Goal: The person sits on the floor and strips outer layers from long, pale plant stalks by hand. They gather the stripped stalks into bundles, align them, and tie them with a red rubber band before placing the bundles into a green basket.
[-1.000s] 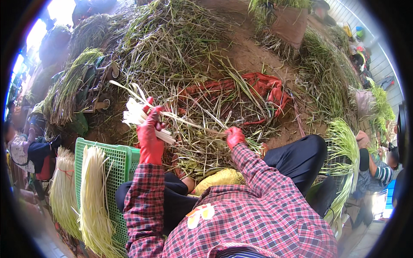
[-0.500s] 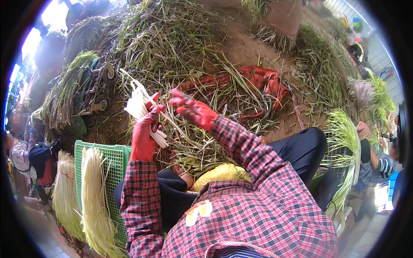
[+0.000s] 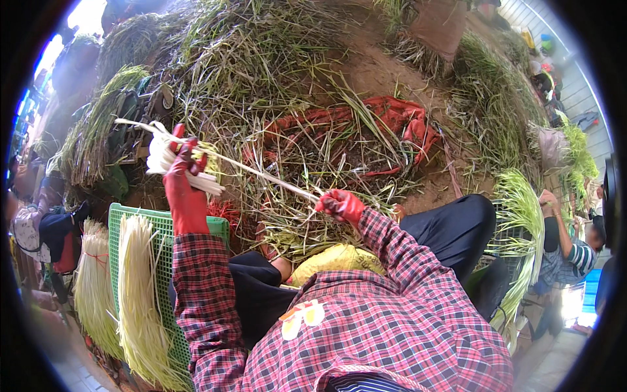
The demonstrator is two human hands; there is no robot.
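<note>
We saw the left hand [image 3: 181,178] gripping pale stalks [image 3: 159,157], the right hand [image 3: 342,206] closed on a long strand [image 3: 273,177]; we couldn't read the yellow sack [image 3: 336,262] (partly hidden).

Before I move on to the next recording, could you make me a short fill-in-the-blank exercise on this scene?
1. The left hand and right hand both wear gloves coloured ____.
2. The thick bunch of pale stalks is held in the person's ____ hand.
3. The mesh crate on the person's left is coloured ____.
4. The sack between the person's legs is mostly ____ in colour.

Missing words: red; left; green; yellow.
</note>
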